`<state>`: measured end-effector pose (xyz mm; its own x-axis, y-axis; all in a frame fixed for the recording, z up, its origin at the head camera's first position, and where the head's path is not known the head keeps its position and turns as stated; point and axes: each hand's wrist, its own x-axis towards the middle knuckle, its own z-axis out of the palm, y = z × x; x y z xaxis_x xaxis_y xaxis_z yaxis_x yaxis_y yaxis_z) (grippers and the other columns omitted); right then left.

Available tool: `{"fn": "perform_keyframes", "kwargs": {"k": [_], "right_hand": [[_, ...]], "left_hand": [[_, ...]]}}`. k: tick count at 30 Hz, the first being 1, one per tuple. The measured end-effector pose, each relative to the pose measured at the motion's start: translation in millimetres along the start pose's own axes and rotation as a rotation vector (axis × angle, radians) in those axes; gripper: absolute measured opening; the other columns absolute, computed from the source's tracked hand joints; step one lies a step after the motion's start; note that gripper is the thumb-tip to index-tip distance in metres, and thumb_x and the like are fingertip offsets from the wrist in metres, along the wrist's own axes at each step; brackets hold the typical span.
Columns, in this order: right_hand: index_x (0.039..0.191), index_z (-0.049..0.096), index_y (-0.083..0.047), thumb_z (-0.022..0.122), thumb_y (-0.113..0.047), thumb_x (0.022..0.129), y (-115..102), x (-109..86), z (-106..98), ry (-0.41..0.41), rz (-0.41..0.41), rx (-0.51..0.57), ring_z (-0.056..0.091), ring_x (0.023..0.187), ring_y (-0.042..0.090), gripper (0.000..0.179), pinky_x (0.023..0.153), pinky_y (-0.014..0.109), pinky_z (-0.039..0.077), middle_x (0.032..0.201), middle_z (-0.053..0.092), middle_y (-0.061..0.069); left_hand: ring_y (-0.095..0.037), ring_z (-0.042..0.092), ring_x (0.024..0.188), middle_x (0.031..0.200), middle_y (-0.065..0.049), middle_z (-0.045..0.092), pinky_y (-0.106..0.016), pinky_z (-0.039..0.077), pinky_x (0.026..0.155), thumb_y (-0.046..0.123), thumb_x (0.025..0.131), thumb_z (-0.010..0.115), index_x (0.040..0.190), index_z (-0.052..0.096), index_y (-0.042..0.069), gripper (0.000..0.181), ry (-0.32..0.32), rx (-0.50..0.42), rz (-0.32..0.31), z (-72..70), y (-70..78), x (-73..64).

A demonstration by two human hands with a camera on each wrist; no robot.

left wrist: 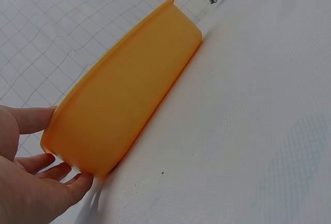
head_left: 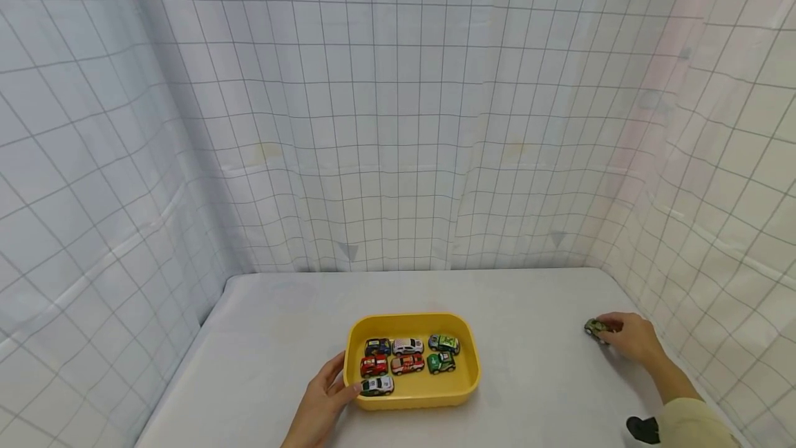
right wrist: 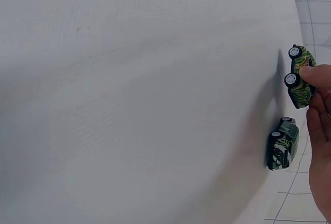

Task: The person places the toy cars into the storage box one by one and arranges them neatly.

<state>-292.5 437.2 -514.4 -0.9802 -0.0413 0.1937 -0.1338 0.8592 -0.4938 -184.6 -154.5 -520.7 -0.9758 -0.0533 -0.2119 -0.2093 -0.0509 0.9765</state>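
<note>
A yellow plastic tray [head_left: 435,399] stands on the white table, with several small toy cars inside in loose rows. My left hand [head_left: 321,398] grips its left end, thumb at the rim and fingers against the outer wall. Beside that thumb is a white-and-dark toy car [head_left: 377,386]. Far to the right, my right hand [head_left: 629,337] pinches a green camouflage toy car [right wrist: 301,76] between thumb and fingers, apparently just off the table. A second camouflage toy car [right wrist: 284,144] rests on the table close by. In the head view, the hand and held car partly hide that spot.
White grid-patterned curtains [head_left: 398,123] hang behind the table [head_left: 273,337] and along both sides. The right arm is near the right curtain. A small black object [head_left: 642,428] shows beside the right sleeve.
</note>
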Motion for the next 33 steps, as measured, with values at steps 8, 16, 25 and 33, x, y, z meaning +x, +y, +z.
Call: {"fn": "perform_keyframes", "kwargs": {"k": [8,16,25,33], "right_hand": [[0.110,0.075,0.004,0.079,-0.011,0.089,-11.2,2.5,-2.9,0.004,-0.050,0.027,0.068,0.097,0.040,0.026,0.077,0.048,0.059,0.100,0.074,0.014],[0.110,0.075,0.001,0.080,-0.011,0.089,-32.2,8.4,1.2,-0.004,-0.092,0.090,0.070,0.098,0.037,0.024,0.074,0.033,0.059,0.103,0.074,0.011],[0.108,0.075,0.001,0.079,-0.005,0.088,-62.2,14.7,11.4,-0.031,-0.171,0.156,0.071,0.097,0.037,0.021,0.081,0.046,0.063,0.102,0.074,0.010],[0.106,0.076,-0.001,0.078,0.000,0.087,-83.4,20.4,18.9,-0.033,-0.271,0.174,0.071,0.094,0.029,0.020,0.086,0.050,0.062,0.102,0.074,0.005]], "left_hand": [[-0.055,0.025,0.146,0.163,-0.036,0.017,-0.058,0.042,0.110,-0.003,0.092,0.073,0.158,0.024,-0.010,0.083,-0.005,0.010,-0.001,-0.5,-0.3,-0.5],[-0.055,0.027,0.145,0.163,-0.036,0.018,-0.058,0.042,0.110,-0.003,0.092,0.073,0.158,0.024,-0.010,0.082,-0.004,0.019,0.002,0.0,1.7,-1.6],[-0.056,0.027,0.144,0.162,-0.036,0.018,-0.058,0.043,0.109,-0.003,0.092,0.073,0.158,0.025,-0.010,0.082,0.004,0.040,-0.001,0.5,1.0,-1.6],[-0.056,0.026,0.145,0.162,-0.036,0.019,-0.057,0.044,0.108,-0.002,0.091,0.074,0.158,0.026,-0.009,0.083,0.024,0.056,-0.017,1.4,0.1,-0.4]]}}
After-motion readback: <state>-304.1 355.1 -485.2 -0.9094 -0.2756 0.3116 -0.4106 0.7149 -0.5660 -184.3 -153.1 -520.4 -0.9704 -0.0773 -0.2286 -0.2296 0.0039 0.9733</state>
